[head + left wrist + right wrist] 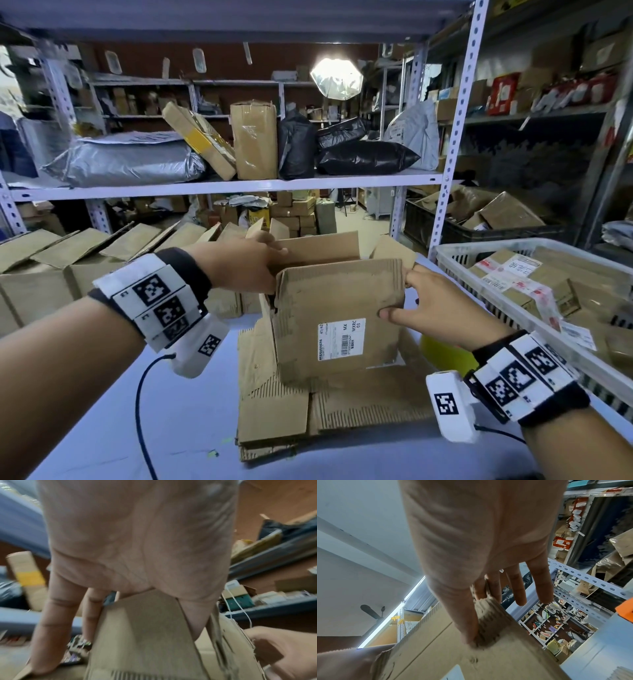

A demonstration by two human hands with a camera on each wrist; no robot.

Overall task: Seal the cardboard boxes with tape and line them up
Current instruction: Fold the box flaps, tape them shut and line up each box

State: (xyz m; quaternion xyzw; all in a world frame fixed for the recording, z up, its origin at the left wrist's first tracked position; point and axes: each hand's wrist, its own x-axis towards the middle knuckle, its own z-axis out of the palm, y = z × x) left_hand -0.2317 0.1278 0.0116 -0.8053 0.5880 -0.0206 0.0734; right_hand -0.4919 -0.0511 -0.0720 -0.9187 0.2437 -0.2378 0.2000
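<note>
Worn brown cardboard box (337, 318) with white barcode label, flaps open, stands on flattened cardboard sheets (274, 407) on grey table (164, 442). Left hand (239, 265) grips its left top flap; right hand (442, 305) pinches the right top corner, thumb against the front.

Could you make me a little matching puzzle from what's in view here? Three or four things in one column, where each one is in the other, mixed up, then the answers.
Things:
1. open cardboard box
2. flattened cardboard sheets
3. silver mailer bag
4. white plastic basket

Places:
A. lying on the middle shelf at the back
B. flat on the table under the box
C. held by the left hand and the right hand
D. at the right edge of the table, with taped parcels inside

Pairs: 1-C, 2-B, 3-A, 4-D
</note>
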